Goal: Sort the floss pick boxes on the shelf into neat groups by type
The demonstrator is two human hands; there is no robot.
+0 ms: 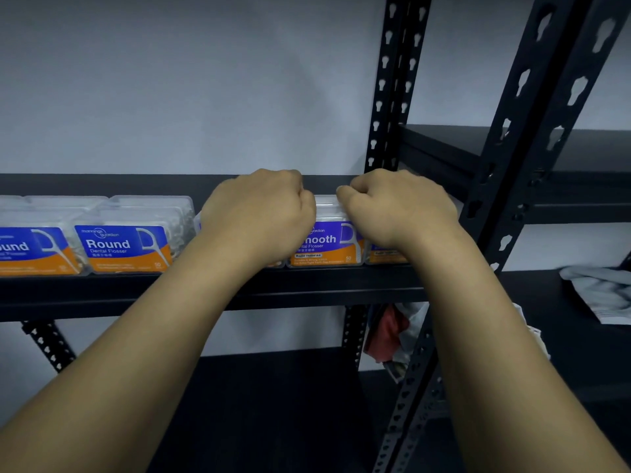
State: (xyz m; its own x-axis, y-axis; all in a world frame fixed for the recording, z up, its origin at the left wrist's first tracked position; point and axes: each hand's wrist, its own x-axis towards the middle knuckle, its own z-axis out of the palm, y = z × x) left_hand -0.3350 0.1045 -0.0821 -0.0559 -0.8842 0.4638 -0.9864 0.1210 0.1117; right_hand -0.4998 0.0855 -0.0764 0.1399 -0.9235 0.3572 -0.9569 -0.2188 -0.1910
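Clear floss pick boxes with blue and orange labels stand in a row on the black shelf (pixel 307 288). Two "Round" boxes (pixel 124 245) are at the left. A purple-labelled "Smooth" box (pixel 327 244) stands between my hands. My left hand (pixel 259 213) lies with curled fingers over the top of a box that it almost wholly hides. My right hand (pixel 396 206) curls over the top of another box (pixel 386 255) at the row's right end, only its lower corner showing. What my fingertips hold is hidden.
Black perforated uprights (pixel 392 97) rise right behind my right hand, with a second rack (pixel 532 148) beyond. A grey cloth (pixel 601 291) lies on the right rack's shelf. Red and white bundled items (pixel 392 332) hang below the shelf.
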